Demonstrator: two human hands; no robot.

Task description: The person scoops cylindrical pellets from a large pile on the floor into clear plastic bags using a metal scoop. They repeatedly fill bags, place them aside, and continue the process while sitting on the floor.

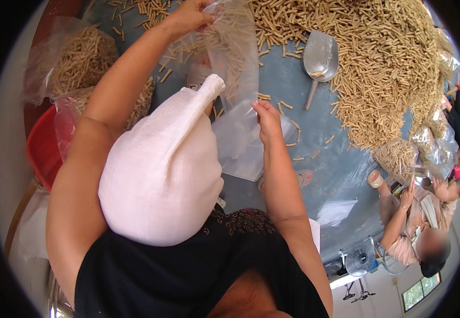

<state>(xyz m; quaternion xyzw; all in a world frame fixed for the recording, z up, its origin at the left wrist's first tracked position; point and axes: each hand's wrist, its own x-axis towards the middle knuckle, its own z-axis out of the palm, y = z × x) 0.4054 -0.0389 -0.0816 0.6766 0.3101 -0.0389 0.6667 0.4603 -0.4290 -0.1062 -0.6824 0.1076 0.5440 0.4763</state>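
A clear plastic bag (pixel 235 47) is stretched upright between my two hands, with tan stick-shaped pieces showing through it. My left hand (pixel 192 17), at the top, is closed on its upper edge. Lower and to the right, my right hand (pixel 268 119) pinches the bag's side edge between thumb and fingers. A metal scoop (pixel 321 53) lies to the right of the bag, with a small stick piece in it. Beyond it spreads a large heap of tan sticks (pixel 383 63). A bulging white cloth (pixel 161 169) hides part of the table between my arms.
Filled clear bags (pixel 84 61) stand at the left, near a red plastic container (pixel 44 146). Loose sticks dot the grey table (pixel 315 175). Flat clear bags (pixel 336 212) lie near its edge. At right, a co-worker (pixel 418 212) sits by another filled bag (pixel 397 157); a fan (pixel 360 258) stands nearby.
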